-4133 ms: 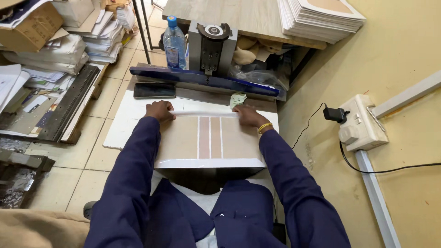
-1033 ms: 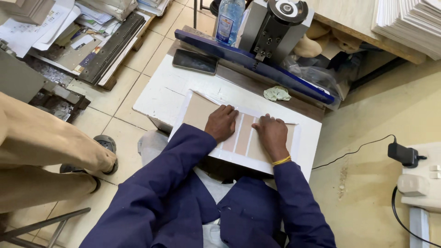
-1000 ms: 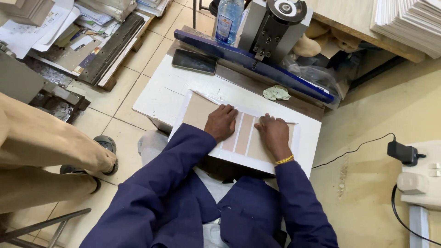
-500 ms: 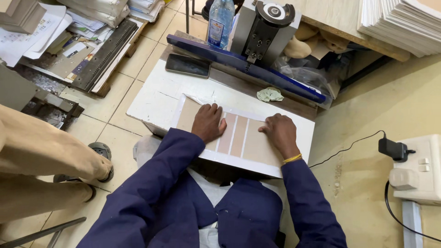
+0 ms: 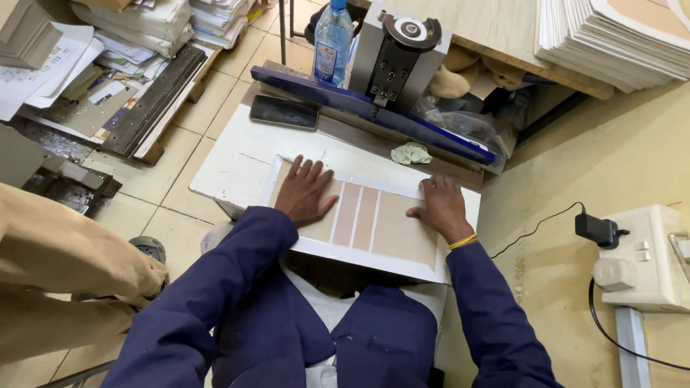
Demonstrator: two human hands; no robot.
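Observation:
A flat book cover (image 5: 374, 233) of brown card panels on white paper lies on the white board (image 5: 237, 162) across my lap. My left hand (image 5: 305, 192) rests flat, fingers spread, on the cover's left panel. My right hand (image 5: 442, 207) presses flat on the right panel near the far edge; a yellow bangle sits on that wrist. Two narrow brown strips lie between the hands. Neither hand grips anything.
Beyond the board stands a grey-and-blue pressing machine (image 5: 395, 61) with a water bottle (image 5: 333, 39), a dark phone (image 5: 284, 113) and a crumpled green cloth (image 5: 411, 153). Another person's tan-trousered legs (image 5: 65, 266) are at left. Paper stacks (image 5: 618, 32) sit upper right; a wall socket (image 5: 643, 255) right.
The hands slid apart over the cover: the left one went toward the left panel, the right one toward the right edge. The camera view shifted slightly.

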